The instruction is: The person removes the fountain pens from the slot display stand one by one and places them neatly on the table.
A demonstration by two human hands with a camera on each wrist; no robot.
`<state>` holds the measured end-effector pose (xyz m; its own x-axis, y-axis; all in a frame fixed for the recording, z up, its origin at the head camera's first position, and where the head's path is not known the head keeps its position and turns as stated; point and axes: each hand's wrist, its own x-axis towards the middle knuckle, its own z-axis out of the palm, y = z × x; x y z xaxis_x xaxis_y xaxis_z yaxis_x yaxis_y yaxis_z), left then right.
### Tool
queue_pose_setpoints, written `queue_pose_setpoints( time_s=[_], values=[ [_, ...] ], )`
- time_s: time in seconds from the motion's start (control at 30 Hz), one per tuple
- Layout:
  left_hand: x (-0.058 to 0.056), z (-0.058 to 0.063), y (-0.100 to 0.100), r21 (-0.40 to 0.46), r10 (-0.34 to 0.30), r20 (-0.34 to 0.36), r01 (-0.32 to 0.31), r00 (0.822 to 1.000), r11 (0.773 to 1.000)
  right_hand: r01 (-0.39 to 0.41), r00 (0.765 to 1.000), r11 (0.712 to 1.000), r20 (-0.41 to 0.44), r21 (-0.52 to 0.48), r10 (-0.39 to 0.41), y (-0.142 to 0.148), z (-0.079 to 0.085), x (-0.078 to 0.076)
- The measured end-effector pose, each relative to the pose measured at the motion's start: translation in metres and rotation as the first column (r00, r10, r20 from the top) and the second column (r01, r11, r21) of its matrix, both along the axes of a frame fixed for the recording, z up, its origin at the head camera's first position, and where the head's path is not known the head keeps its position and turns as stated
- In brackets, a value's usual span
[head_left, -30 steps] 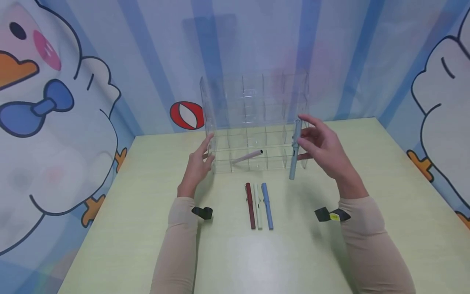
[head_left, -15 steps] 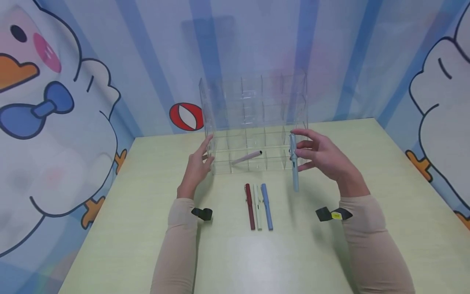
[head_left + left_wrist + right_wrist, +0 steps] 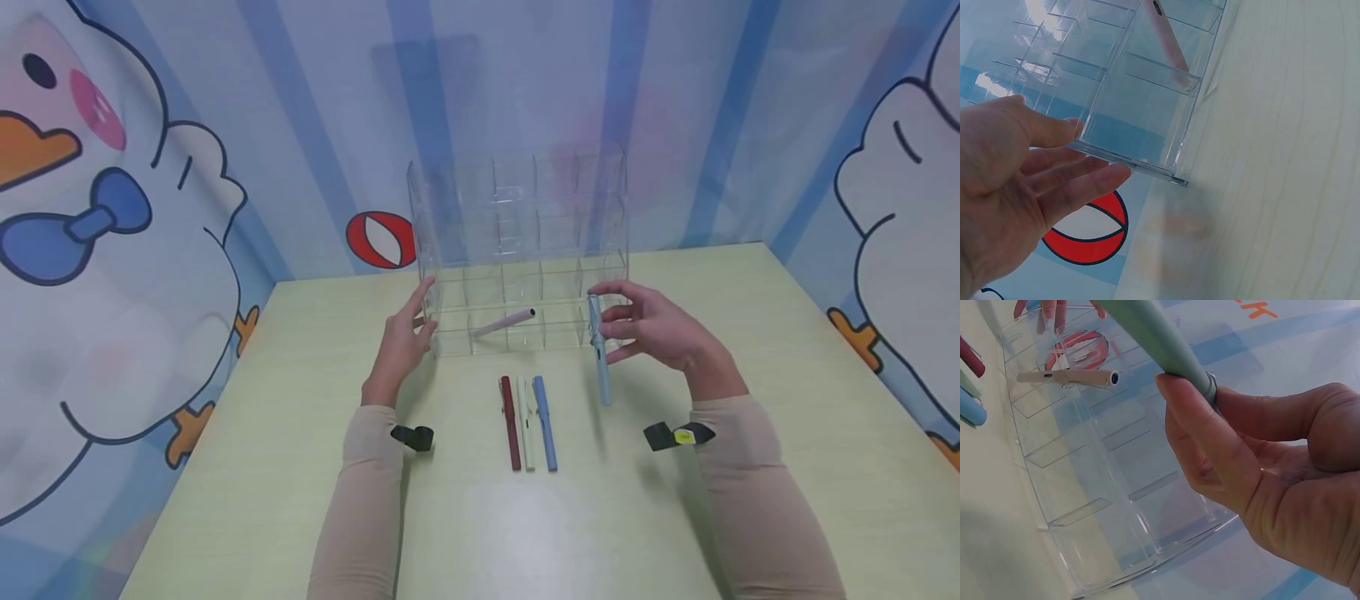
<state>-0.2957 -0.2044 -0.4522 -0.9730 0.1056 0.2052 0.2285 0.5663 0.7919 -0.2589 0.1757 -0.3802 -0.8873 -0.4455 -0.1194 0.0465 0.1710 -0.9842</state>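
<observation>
Soft, fairly even light fills the head view, leaving a pale glare on the near part of the table (image 3: 510, 533) and a diffuse shadow along the right sleeve (image 3: 757, 500). A faint, blocky shadow marks the backdrop (image 3: 525, 75). In the left wrist view, white reflections streak the clear rack (image 3: 1129, 112). The right wrist view is dimmer, its close-up pen (image 3: 1160, 337) slightly soft.

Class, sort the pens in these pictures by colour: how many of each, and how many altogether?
Dark red pen: 1
White pen: 1
Blue pen: 1
Light blue pen, in the right hand: 1
Pale pink pen, in the clear rack: 1
Total: 5 pens
</observation>
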Motion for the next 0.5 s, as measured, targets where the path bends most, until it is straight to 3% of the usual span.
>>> queue_pose_setpoints(
  time_s=[0.5],
  values=[
    [-0.002, -0.002, 0.000, 0.006, -0.007, -0.002, 0.007, 1.000, 1.000, -0.080, 0.987, 0.997, 0.136, -0.012, 0.080, 0.000, -0.028, -0.015]
  ],
)
